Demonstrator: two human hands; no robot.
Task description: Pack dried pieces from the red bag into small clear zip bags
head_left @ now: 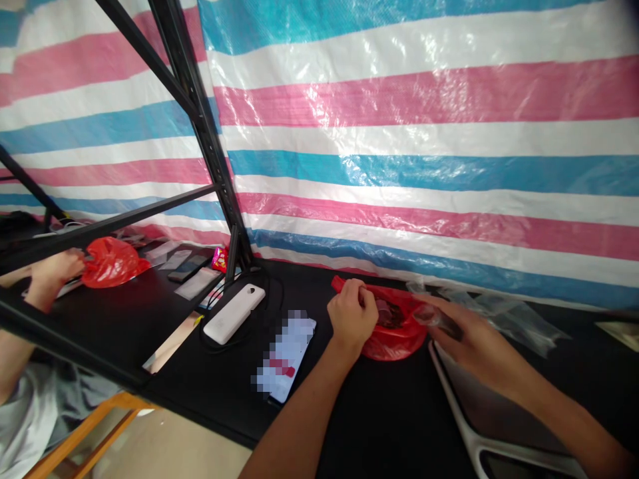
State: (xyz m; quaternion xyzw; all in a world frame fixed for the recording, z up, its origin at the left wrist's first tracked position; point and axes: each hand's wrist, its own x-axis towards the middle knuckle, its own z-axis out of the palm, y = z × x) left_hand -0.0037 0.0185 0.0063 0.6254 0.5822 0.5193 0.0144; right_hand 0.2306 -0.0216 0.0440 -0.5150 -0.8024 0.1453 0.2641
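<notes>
A red plastic bag (pixel 394 346) sits on the black table in front of me, its mouth spread and small dark reddish-brown pieces (pixel 392 314) showing inside. My left hand (pixel 353 316) is closed on the bag's left rim. My right hand (pixel 466 336) is at the right rim, fingers curled around crinkled clear plastic (pixel 433 314) that looks like a small bag. Its fingertips are partly hidden and slightly blurred. Behind that hand lie more clear plastic bags (pixel 519 319). Under my right forearm rests a grey-rimmed tray-like object (pixel 462 426) with a dark inside.
To the left lie a lit phone (pixel 289 359) and a white power bank (pixel 234 313) with a black cable. A black metal frame post (pixel 204 126) rises beyond them. Past it, another person's hand (pixel 57 269) is by a second red bag (pixel 114 263). Striped sheeting (pixel 424 140) hangs behind.
</notes>
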